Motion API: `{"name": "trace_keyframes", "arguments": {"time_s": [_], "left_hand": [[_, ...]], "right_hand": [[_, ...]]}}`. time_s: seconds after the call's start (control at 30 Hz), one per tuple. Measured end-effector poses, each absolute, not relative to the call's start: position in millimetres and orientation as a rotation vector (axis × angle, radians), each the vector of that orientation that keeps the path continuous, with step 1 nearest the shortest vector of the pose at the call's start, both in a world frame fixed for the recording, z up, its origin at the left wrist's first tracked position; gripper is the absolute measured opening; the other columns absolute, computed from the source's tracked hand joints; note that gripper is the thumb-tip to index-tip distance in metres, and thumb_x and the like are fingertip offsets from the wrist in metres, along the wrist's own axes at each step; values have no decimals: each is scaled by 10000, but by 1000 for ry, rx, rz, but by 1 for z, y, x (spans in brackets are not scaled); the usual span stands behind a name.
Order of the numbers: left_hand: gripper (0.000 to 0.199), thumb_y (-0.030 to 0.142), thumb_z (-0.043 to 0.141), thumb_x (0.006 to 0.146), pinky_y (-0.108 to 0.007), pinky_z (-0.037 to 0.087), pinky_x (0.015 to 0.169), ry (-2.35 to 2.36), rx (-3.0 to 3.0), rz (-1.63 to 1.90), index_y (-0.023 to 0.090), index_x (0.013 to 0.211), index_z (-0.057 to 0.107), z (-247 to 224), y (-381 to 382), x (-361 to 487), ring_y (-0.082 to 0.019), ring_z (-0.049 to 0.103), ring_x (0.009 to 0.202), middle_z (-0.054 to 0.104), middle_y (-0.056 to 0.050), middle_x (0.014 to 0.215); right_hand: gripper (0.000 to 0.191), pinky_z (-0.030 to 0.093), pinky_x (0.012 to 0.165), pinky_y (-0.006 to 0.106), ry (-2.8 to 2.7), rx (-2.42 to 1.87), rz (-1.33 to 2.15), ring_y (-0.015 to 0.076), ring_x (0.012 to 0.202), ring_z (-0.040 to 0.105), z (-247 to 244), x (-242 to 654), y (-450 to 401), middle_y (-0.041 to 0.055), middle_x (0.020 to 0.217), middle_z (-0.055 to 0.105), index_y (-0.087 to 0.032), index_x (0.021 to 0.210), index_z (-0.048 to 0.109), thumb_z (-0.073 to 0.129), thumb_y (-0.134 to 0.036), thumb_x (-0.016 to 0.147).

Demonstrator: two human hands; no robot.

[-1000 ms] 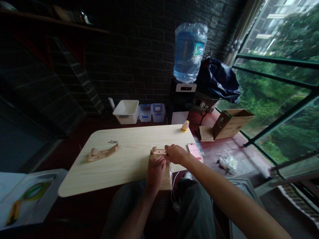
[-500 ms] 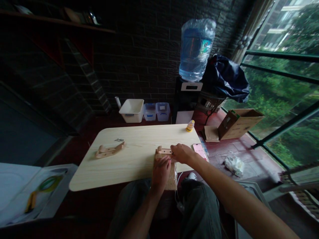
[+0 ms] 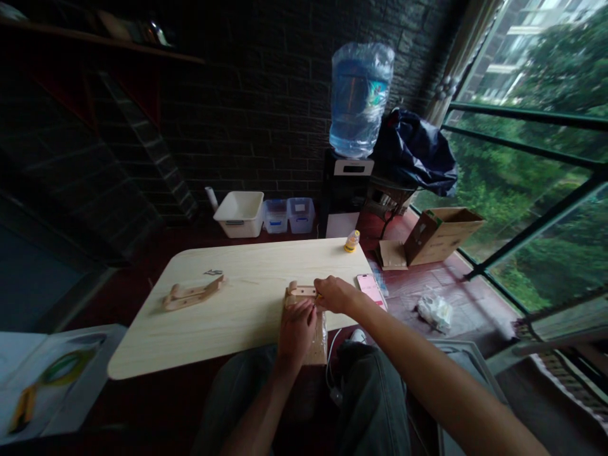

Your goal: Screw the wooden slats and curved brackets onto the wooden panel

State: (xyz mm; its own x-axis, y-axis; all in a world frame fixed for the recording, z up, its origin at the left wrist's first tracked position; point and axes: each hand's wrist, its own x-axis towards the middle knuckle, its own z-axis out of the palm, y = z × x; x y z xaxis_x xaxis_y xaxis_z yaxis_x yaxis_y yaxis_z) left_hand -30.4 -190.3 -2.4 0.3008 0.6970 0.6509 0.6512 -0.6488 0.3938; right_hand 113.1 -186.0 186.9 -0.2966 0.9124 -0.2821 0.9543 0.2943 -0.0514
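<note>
A light wooden piece with small dark holes (image 3: 302, 291) lies on a brown, film-wrapped block (image 3: 317, 345) at the table's front edge. My left hand (image 3: 297, 322) presses on the near side of the piece, its fingers bent together over it. Just to the right, my right hand (image 3: 334, 294) is closed at the piece's right end, around something small that I cannot make out. Another wooden assembly (image 3: 194, 293) rests at the left of the table. Behind it lie a few small dark pieces (image 3: 213, 272).
The pale table (image 3: 237, 316) holds a phone (image 3: 370, 289) and a yellow-based bottle (image 3: 352, 241) on its right. Behind it stand a white bin (image 3: 243, 214), clear boxes (image 3: 301, 215) and a water dispenser (image 3: 346, 190). A cardboard box (image 3: 439, 237) stands right.
The whole view has shifted, so things appear slightly further left. Both hands keep nearly the same places at the wooden piece, with the right hand's grip slightly turned.
</note>
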Motion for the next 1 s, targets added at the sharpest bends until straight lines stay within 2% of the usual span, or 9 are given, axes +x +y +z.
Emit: {"name": "trace_keyframes", "arguments": {"time_s": [0.1, 0.17, 0.4, 0.53, 0.77, 1.0], "left_hand": [[140, 192, 603, 946, -484, 540, 1018, 1293, 2517, 1291, 203, 1052, 694, -4, -191, -31, -257, 693, 1084, 747, -96, 1119], [139, 190, 602, 948, -480, 546, 1015, 1300, 2518, 1296, 198, 1052, 694, -4, -191, -31, -252, 695, 1076, 749, -95, 1117], [194, 195, 592, 950, -485, 567, 1006, 1307, 2452, 1316, 214, 1118, 688, -2, -192, -31, -247, 693, 1092, 741, -85, 1160], [214, 189, 583, 954, -496, 567, 1010, 1300, 2423, 1339, 234, 1130, 696, -3, -191, -31, -245, 697, 1086, 744, -78, 1150], [198, 180, 576, 949, -506, 556, 1019, 1311, 2447, 1306, 212, 1089, 712, 0, -194, -31, -261, 700, 1091, 750, -101, 1123], [239, 145, 580, 923, -492, 561, 1016, 1304, 2422, 1337, 217, 1109, 711, -2, -193, -31, -250, 695, 1106, 745, -94, 1154]], "right_hand": [[347, 547, 801, 301, 2304, 1816, -360, 280, 1054, 726, 183, 114, -182, 205, 1122, 740, -111, 1168, 653, 576, -386, 970], [358, 545, 805, 299, 2292, 1834, -369, 274, 1048, 728, 182, 114, -181, 195, 1128, 742, -123, 1173, 654, 579, -405, 966], [316, 555, 782, 301, 2399, 1656, -286, 261, 997, 740, 193, 109, -185, 151, 1076, 760, -154, 1233, 611, 547, -189, 925], [288, 563, 812, 308, 2368, 1651, -246, 270, 1039, 732, 196, 109, -185, 175, 1109, 747, -144, 1226, 624, 542, -217, 960], [348, 586, 828, 375, 2358, 1682, -212, 311, 1039, 731, 191, 100, -186, 213, 1104, 734, -98, 1238, 619, 516, -328, 998], [380, 586, 821, 357, 2373, 1636, -228, 294, 1042, 733, 197, 93, -185, 203, 1133, 734, -98, 1313, 568, 539, -173, 941]]}}
